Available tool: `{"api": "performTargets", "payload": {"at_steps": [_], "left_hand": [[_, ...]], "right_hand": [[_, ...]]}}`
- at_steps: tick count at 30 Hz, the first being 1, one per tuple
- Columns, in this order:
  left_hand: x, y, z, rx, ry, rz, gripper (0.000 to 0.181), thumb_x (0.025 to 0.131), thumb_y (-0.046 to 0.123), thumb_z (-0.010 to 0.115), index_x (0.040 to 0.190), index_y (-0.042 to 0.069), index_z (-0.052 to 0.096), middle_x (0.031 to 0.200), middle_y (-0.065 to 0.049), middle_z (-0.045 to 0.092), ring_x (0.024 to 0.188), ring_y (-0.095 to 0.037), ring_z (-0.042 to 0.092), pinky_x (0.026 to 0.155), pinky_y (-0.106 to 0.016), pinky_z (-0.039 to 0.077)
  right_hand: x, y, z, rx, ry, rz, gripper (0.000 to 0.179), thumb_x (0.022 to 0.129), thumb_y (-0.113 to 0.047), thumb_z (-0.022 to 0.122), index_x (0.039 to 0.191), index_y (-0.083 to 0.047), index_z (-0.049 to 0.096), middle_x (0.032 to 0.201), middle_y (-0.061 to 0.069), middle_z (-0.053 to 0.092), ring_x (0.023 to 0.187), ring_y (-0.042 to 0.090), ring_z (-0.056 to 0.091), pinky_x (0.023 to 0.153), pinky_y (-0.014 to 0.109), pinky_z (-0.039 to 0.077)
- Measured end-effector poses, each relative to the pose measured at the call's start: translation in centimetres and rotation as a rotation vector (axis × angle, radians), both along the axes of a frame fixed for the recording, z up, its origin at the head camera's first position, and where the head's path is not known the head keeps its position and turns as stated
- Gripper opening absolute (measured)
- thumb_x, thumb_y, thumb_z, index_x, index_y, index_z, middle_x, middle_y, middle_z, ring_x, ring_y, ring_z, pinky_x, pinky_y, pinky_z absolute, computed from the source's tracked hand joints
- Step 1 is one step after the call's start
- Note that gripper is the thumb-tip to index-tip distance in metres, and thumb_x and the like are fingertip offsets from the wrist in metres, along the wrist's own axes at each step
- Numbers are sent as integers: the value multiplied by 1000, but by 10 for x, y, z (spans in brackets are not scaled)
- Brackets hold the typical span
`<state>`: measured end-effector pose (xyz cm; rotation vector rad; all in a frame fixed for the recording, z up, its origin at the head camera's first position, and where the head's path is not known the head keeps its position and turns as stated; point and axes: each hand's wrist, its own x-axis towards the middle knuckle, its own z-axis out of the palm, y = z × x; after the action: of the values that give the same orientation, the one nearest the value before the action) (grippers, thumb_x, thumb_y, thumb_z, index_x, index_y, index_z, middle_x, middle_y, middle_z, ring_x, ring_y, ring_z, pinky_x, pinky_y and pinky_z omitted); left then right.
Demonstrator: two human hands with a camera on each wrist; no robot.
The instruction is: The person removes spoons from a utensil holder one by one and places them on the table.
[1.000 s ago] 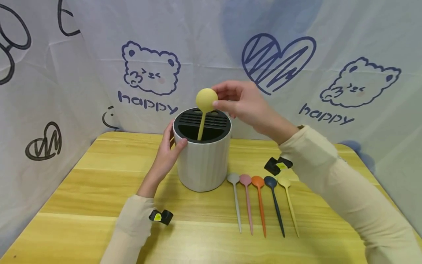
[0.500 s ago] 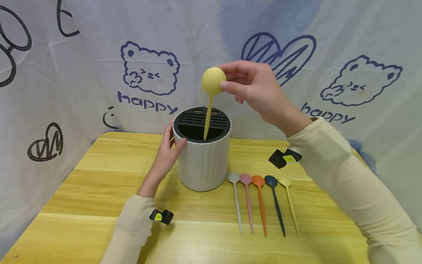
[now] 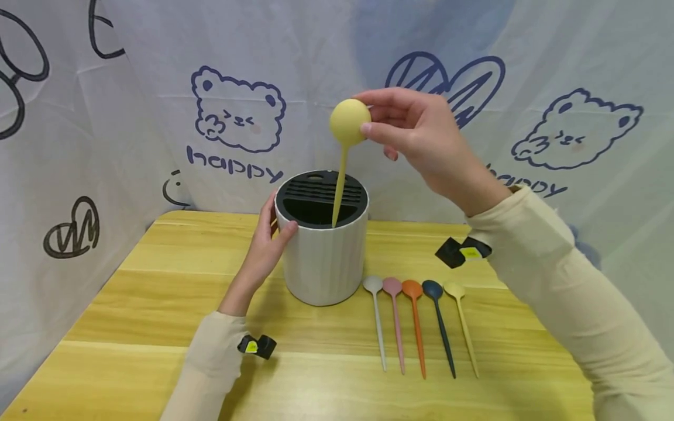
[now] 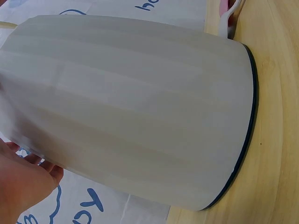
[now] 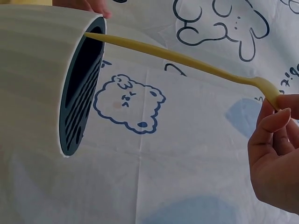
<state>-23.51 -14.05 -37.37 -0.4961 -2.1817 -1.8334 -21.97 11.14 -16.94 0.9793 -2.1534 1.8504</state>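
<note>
A yellow spoon [image 3: 350, 121] hangs bowl-up over the holder, its bowl pinched between the thumb and fingers of my right hand [image 3: 421, 131]. The pointed end of its handle [image 5: 154, 50] is right at the front rim of the holder's opening. The white ribbed utensil holder [image 3: 323, 266] stands upright, with a black slotted lid [image 3: 305, 193] that has one wide opening at the front. My left hand [image 3: 267, 248] grips the holder's left side, thumb at the front rim and fingers round the back, partly hidden. In the left wrist view the holder wall [image 4: 135, 102] fills most of the picture.
Right of the holder, several spoons lie side by side on the wooden table [image 3: 158, 327]: grey [image 3: 373, 285], pink [image 3: 392, 286], orange [image 3: 412, 290], dark blue [image 3: 433, 290] and yellow [image 3: 454, 290]. A printed cloth [image 3: 326, 70] hangs close behind the table.
My right hand has raised the yellow spoon and shifted it right, drawing its handle up from the opening to the rim. My left hand and the holder have stayed in place.
</note>
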Motion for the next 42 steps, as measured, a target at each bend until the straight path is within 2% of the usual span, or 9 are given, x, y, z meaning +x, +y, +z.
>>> {"api": "performTargets", "payload": {"at_steps": [5,12,17,24,30,36,42], "left_hand": [[0,-1,0,2,-4,1,97,86,65,56,155,12,13,159,-7,16,144,-25,17,115,-47,16],[1,-1,2,-5,-6,0,98,86,65,56,155,12,14,159,-7,15,144,-25,17,115,-48,16],[2,0,1,-6,-5,3,94,88,62,56,155,12,13,159,-7,15,144,-26,17,115,-48,17],[3,0,0,-3,3,1,96,86,64,57,155,12,14,159,-7,16,144,-26,17,115,-48,17],[5,0,-1,1,1,0,99,85,67,56,155,11,14,159,-7,15,144,-26,16,115,-49,16],[3,1,-1,-7,5,1,100,84,69,55,155,12,13,159,-7,15,144,-26,16,115,-48,16],[4,2,1,-14,8,9,101,84,70,55,155,12,13,159,-7,15,144,-26,17,115,-49,15]], "right_hand": [[-1,3,-2,-22,8,23,33,88,5,65,121,2,64,98,12,67,78,23,58,53,23,40],[0,8,-1,-35,29,-4,32,88,5,65,120,2,64,99,10,68,78,23,58,52,22,40],[3,13,-2,-52,-10,7,31,87,6,66,118,1,66,101,13,67,78,23,57,53,22,39],[5,19,-22,25,-47,-53,30,90,4,63,119,-3,67,111,13,66,78,21,56,55,21,41],[6,25,-39,12,-109,9,31,89,5,64,120,1,66,109,8,67,77,20,53,55,21,42],[12,31,-49,106,-76,0,40,84,7,68,124,4,63,109,4,69,89,22,58,56,23,43],[13,30,-62,176,-127,2,43,81,8,71,124,5,63,104,6,69,89,20,62,56,24,44]]}}
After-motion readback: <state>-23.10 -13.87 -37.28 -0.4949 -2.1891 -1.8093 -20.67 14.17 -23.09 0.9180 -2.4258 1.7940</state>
